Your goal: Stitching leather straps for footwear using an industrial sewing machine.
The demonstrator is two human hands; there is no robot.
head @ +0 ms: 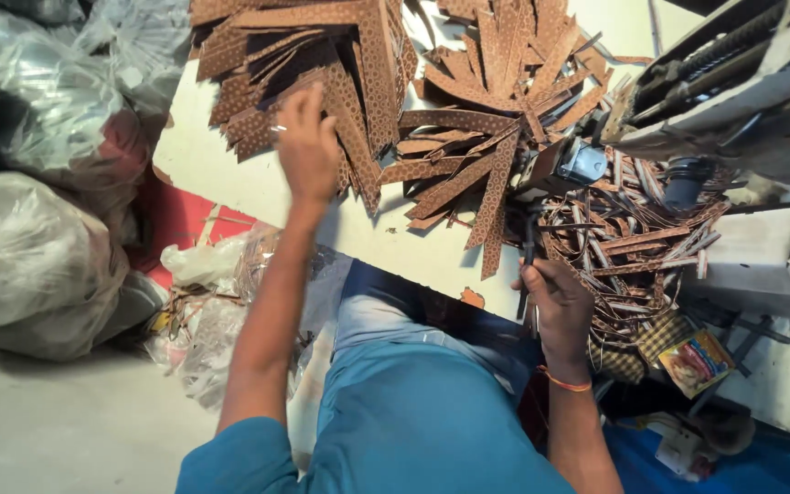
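Strips of brown patterned leather (pixel 322 82) lie heaped across the pale counter (pixel 221 169), some fanned out in a second pile (pixel 496 119) nearer the sewing machine (pixel 742 82). The left hand (pixel 308 146) reaches up to the nearer heap, its fingers (pixel 299 105) pressed close together and laid on the ends of the strips; a ring shows on one finger. Whether it actually pinches a strip, I cannot tell from here. The right hand (pixel 560 302) sits low at the counter's edge, fingers curled around a dark pair of scissors (pixel 528 261) that point up toward the loose strips. An orange band (pixel 564 382) circles that wrist. Just beyond this hand, a tangle of thin trimmed offcuts (pixel 633 238) fills the space under the machine. Blue trousers (pixel 413 402) cover the person's lap below. To the left, bulging clear plastic sacks (pixel 29 256) stand on the floor, and a small colourful packet (pixel 695 361) lies to the right of the right hand.
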